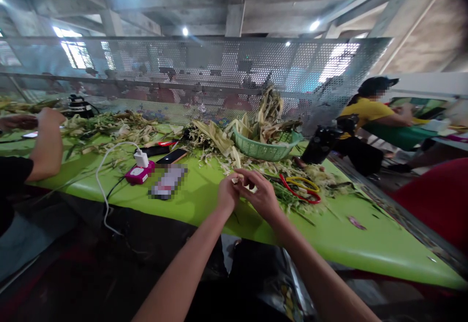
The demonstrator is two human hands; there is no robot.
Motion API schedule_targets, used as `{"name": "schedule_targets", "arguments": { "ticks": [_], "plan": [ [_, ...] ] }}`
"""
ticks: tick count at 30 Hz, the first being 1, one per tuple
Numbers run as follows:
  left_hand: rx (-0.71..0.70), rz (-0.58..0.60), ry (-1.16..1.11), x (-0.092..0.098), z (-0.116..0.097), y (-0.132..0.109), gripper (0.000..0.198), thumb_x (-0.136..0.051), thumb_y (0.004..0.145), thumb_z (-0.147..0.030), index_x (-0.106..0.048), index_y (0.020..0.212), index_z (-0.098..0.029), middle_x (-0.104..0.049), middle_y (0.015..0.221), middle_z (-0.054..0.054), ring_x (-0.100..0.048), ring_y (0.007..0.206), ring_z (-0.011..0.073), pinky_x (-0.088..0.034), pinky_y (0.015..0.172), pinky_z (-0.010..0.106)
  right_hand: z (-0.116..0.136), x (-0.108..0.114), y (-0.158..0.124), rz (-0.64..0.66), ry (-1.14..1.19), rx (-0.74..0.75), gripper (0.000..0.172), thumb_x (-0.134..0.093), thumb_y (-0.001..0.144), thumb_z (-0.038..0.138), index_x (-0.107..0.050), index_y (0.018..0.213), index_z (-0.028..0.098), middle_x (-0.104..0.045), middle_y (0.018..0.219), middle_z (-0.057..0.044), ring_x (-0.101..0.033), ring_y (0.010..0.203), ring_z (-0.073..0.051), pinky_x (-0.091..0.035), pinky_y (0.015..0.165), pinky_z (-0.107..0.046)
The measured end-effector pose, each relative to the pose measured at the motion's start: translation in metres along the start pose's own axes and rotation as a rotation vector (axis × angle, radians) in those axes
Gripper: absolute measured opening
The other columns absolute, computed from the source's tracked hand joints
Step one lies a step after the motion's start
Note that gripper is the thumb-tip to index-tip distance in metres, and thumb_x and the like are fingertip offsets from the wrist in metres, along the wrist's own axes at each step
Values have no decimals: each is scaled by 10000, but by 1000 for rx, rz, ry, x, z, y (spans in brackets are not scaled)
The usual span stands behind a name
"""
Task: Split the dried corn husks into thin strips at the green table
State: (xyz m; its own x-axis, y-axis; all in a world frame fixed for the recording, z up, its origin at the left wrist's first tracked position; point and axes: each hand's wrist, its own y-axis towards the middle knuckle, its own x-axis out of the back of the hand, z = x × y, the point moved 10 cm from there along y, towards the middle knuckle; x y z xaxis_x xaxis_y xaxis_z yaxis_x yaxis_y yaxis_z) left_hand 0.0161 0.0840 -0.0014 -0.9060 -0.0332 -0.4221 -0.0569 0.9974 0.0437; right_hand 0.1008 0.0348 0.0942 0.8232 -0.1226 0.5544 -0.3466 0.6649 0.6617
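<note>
Above the near edge of the green table [204,205], my left hand [228,192] is closed around a small pale piece of husk [237,179]. My right hand [259,192] touches it from the right, thumb and fingers pinched at the same piece. The fingers partly cover what they hold. Just beyond stands a green plastic basket [263,150] heaped with dry husks [270,110]. Scissors with red and yellow handles [303,195] lie among green and pale scraps to the right of my right hand.
Left of my hands are a phone [173,156], a blurred flat object [168,182] and a pink power socket [140,172] with a white cable. A dark bottle [318,145] stands right. A person's arm [47,144] is at left; another person [369,112] sits at right.
</note>
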Motion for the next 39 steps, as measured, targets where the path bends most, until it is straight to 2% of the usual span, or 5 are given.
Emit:
{"name": "schedule_targets", "arguments": {
  "ticks": [3, 8, 18, 31, 39],
  "plan": [
    [-110, 23, 170, 1, -10, 1, 138, -653, 624, -105, -546, 560, -165, -527, 588, -10, -473, 623, 123, -346, 537, 223, -4, 0, -3, -8, 88, -7, 123, -583, 804, 170, -671, 879, 215, -578, 776, -17, -525, 675, -151, -427, 636, -273],
    [-66, 41, 175, 5, -7, 8, 82, -581, 720, -232, -614, 702, -159, -525, 555, -24, -422, 468, 78, -311, 470, 212, -28, 23, -8, -169, 222, -140, 74, -600, 759, 156, -602, 821, 197, -591, 772, 3, -527, 703, -147, -413, 668, -263],
    [100, 200, -332, -13, -7, -8, 365, -747, 584, -184, -695, 941, -126, -654, 741, 9, -536, 575, 68, -422, 585, 194, -56, 20, -8, -154, 198, -263, 97, -647, 741, 272, -631, 777, 183, -633, 743, -16, -555, 685, -162, -441, 671, -284],
    [102, -96, -447, 18, 2, 6, 279, -769, 604, -213, -690, 855, -120, -590, 656, -12, -466, 505, 40, -375, 519, 178, -57, 0, -13, 25, -61, -278, 277, -584, 807, 276, -524, 1071, 215, -690, 742, 1, -640, 681, -190, -464, 671, -290],
    [-104, -108, -142, 22, -17, 7, 297, -711, 641, -282, -678, 903, -146, -586, 690, -12, -465, 560, 72, -364, 566, 206, -25, 1, -13, -17, 18, -104, 347, -571, 840, 252, -563, 1187, 242, -609, 747, 9, -590, 683, -148, -466, 673, -254]
  ]
}}
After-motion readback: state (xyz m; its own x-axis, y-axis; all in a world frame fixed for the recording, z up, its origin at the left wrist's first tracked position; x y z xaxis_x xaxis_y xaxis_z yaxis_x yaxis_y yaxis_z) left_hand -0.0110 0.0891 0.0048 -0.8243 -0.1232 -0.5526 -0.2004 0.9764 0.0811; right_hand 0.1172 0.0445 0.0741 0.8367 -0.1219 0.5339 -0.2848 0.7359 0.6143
